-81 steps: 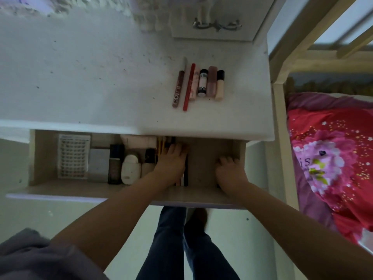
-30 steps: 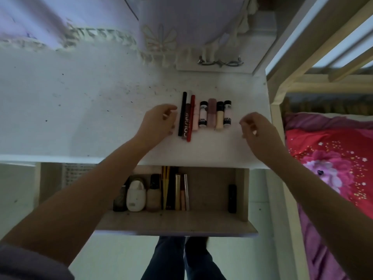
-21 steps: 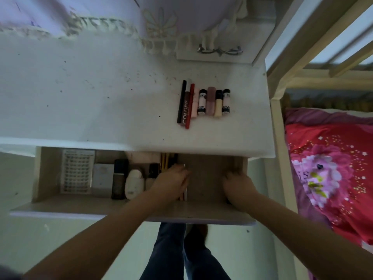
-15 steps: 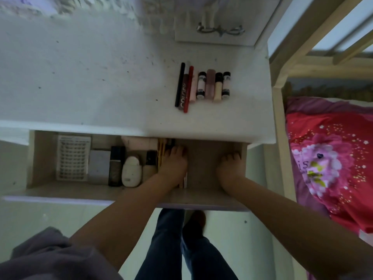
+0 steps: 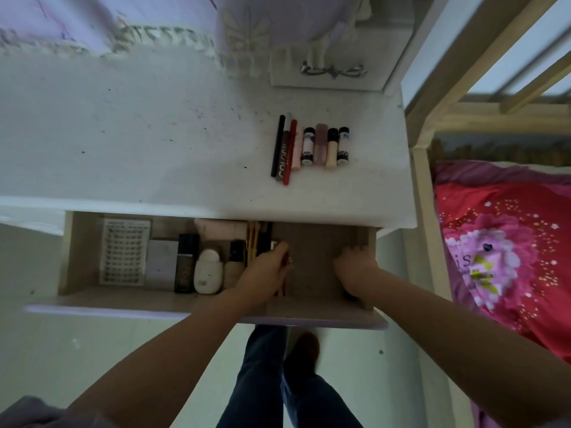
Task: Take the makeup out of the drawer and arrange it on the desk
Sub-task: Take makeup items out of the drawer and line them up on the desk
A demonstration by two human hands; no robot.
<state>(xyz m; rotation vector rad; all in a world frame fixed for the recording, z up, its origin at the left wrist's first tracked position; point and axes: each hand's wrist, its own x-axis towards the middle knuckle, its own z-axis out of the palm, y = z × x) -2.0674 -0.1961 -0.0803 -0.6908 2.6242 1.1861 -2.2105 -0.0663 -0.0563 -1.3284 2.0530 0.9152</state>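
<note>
A row of several makeup pencils and small tubes (image 5: 312, 148) lies on the white desk (image 5: 154, 134). Below it the drawer (image 5: 123, 299) stands open. My left hand (image 5: 265, 273) is inside it, fingers closed around thin makeup sticks in the middle. At the drawer's right wall my right hand (image 5: 355, 267) is curled over a black tube (image 5: 349, 296), whose end pokes out under the wrist. Left of my hands sit yellow sticks (image 5: 251, 239), a beige bottle (image 5: 234, 261), a white oval case (image 5: 208, 271), a dark bottle (image 5: 185, 264), a grey compact (image 5: 161, 264) and a lash tray (image 5: 123, 251).
A small cabinet with a metal handle (image 5: 333, 71) and a lace-edged cloth (image 5: 154, 38) stand at the desk's back. A wooden bed frame (image 5: 423, 180) and a red flowered bedcover (image 5: 509, 257) are close on the right. My legs (image 5: 278, 381) are under the drawer.
One second ago both hands were on the desk beside the row. They dropped into the drawer and have stayed on the sticks and the black tube. The row is unchanged.
</note>
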